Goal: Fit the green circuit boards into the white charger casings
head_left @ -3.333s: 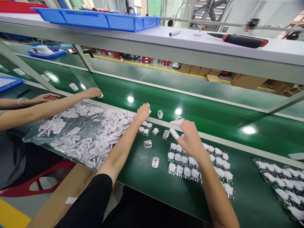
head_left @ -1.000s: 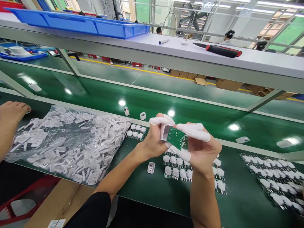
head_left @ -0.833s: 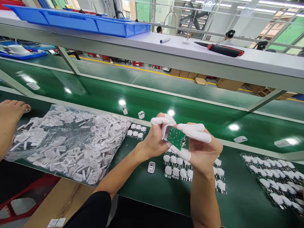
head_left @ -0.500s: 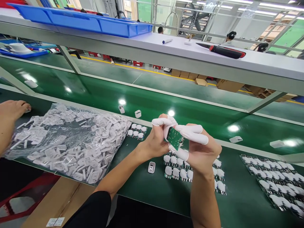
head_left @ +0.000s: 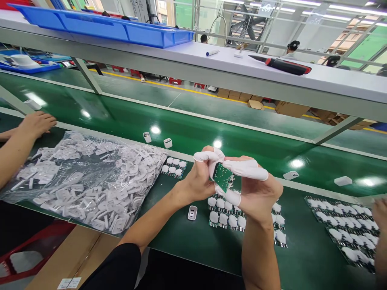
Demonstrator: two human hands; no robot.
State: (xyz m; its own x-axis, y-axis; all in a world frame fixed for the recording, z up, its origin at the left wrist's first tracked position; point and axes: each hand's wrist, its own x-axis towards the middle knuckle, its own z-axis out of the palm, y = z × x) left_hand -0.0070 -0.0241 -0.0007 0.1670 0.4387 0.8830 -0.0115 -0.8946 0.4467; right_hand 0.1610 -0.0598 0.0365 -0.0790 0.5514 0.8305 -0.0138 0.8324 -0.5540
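A green circuit board [head_left: 222, 176] is held up between my two hands, its soldered side towards me. My left hand [head_left: 205, 173] has white-covered fingertips closed round the board's left edge; whether a white housing lies behind it is hidden. My right hand [head_left: 250, 181] pinches the board from the right with white-covered thumb and fingers, near metal pins at its edge. Beneath my hands lie rows of circuit boards with white round pads [head_left: 223, 219]. Just left of them sits a white plastic cover [head_left: 192, 212] with slots.
A clear bag of white plastic parts [head_left: 121, 181] lies to the left, near a co-worker's hand [head_left: 36, 123]. Another person's hand [head_left: 380, 211] is at the right edge by more boards [head_left: 347, 225]. White housings [head_left: 168, 142] stand on the green belt [head_left: 193, 137]. A shelf [head_left: 211, 60] spans above.
The white housings on the belt have shifted left. The co-worker's hand at left has moved right and up, and a hand has appeared at far right. My hands have barely moved.
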